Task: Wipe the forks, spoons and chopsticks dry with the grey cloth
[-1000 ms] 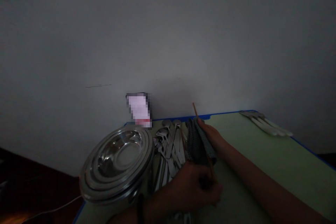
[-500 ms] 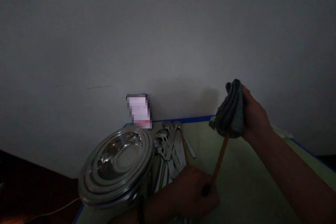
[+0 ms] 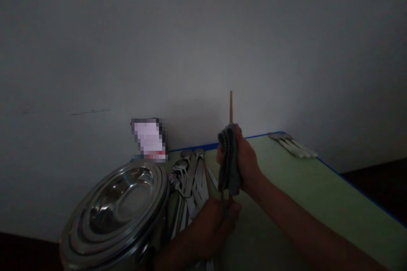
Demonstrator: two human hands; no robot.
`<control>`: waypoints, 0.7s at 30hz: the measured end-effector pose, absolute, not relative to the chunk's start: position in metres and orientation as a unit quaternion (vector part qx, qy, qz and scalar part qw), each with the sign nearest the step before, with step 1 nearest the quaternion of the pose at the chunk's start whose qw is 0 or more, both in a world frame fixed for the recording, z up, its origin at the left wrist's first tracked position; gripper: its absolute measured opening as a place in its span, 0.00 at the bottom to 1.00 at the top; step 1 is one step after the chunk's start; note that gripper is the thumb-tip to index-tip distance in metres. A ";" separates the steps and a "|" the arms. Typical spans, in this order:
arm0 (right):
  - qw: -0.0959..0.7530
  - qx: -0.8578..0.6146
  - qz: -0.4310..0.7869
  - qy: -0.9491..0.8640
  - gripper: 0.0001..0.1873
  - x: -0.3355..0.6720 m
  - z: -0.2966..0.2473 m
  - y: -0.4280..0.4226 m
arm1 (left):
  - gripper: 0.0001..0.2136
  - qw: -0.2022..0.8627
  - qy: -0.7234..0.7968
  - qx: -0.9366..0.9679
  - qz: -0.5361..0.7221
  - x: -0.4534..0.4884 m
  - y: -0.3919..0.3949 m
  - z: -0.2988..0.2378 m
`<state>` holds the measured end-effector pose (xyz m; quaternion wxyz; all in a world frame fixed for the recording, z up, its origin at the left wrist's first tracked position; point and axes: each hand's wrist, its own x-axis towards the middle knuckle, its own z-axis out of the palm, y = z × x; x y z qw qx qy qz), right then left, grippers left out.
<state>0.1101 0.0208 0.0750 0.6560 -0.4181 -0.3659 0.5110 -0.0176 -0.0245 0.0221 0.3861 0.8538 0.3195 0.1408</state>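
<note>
The scene is dim. My left hand (image 3: 212,224) is closed around the lower end of a thin wooden chopstick (image 3: 231,107), which stands almost upright. My right hand (image 3: 246,161) is closed on a grey knitted cloth (image 3: 229,161) wrapped around the stick's middle. The stick's tip pokes out above the cloth. Both hands hover over the pale green table (image 3: 311,194), just right of a pile of steel spoons (image 3: 187,178).
A stack of steel bowls (image 3: 117,207) sits at the table's left end. Several white-handled utensils (image 3: 292,144) lie at the far right corner. A blurred-out small object (image 3: 149,139) leans on the white wall (image 3: 203,42) behind. The table has a blue edge.
Half a second ago my right hand held the cloth raised at the stick's upper end, off to the right. Now it has slid the cloth down to the middle, and the stick stands upright.
</note>
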 end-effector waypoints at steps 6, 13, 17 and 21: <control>0.644 -0.471 0.483 -0.361 0.24 0.097 0.071 0.013 | 0.18 0.398 0.326 0.840 0.172 -0.018 -0.025 0.021; 0.688 -0.446 0.456 -0.345 0.18 0.121 0.088 0.023 | 0.18 0.393 0.341 0.840 0.154 -0.016 -0.021 0.017; 0.734 -0.381 0.458 -0.327 0.18 0.147 0.114 0.019 | 0.19 0.330 0.314 0.884 0.101 -0.014 -0.021 0.017; 0.772 -0.344 0.412 -0.342 0.16 0.171 0.137 0.010 | 0.17 0.360 0.314 0.873 0.100 -0.012 -0.022 0.023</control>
